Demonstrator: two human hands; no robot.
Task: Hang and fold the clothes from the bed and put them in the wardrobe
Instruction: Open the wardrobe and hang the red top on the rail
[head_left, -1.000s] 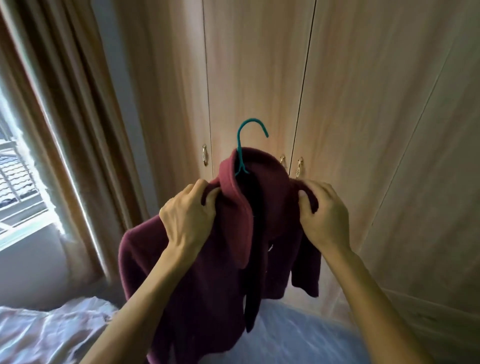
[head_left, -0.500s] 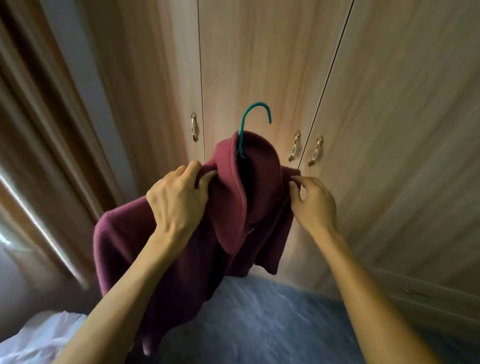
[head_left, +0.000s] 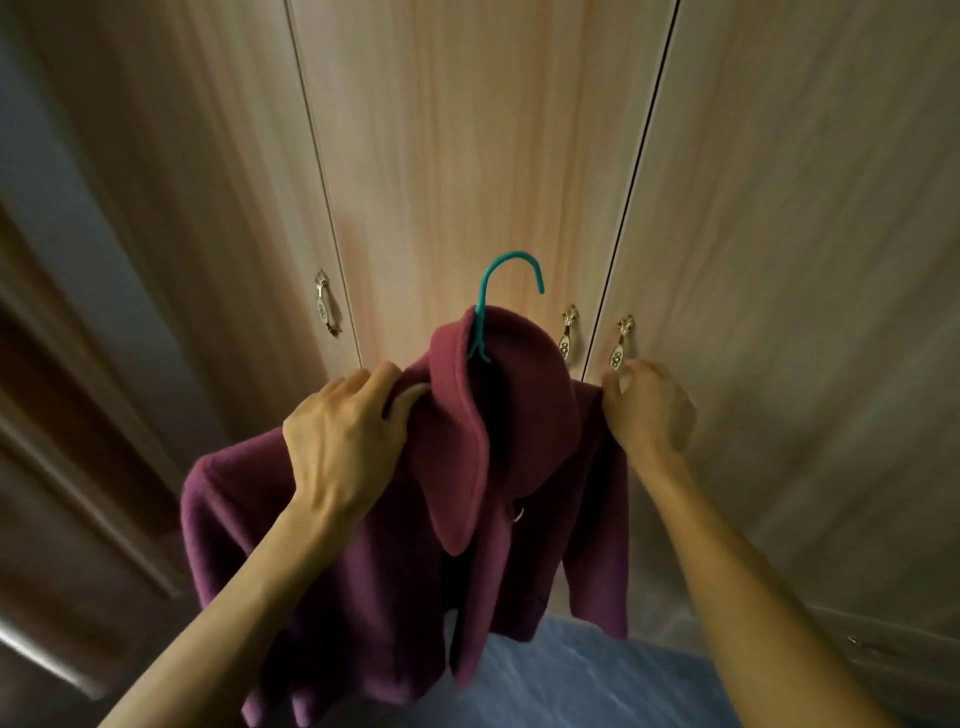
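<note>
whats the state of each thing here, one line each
maroon fleece jacket: on the hanger, held up in the air
teal hanger: hook free, caught on nothing
light wooden wardrobe doors: all shut
left hand: grips the jacket's shoulder
right hand: fingers curled, between the jacket's other shoulder and a brass handle; what it holds is unclear

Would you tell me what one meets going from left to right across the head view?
Brown curtain → left hand gripping the maroon jacket → teal hanger hook → middle door handle → right hand. The leftmost handle and rightmost handle overlap the hands, so they are left out.
</note>
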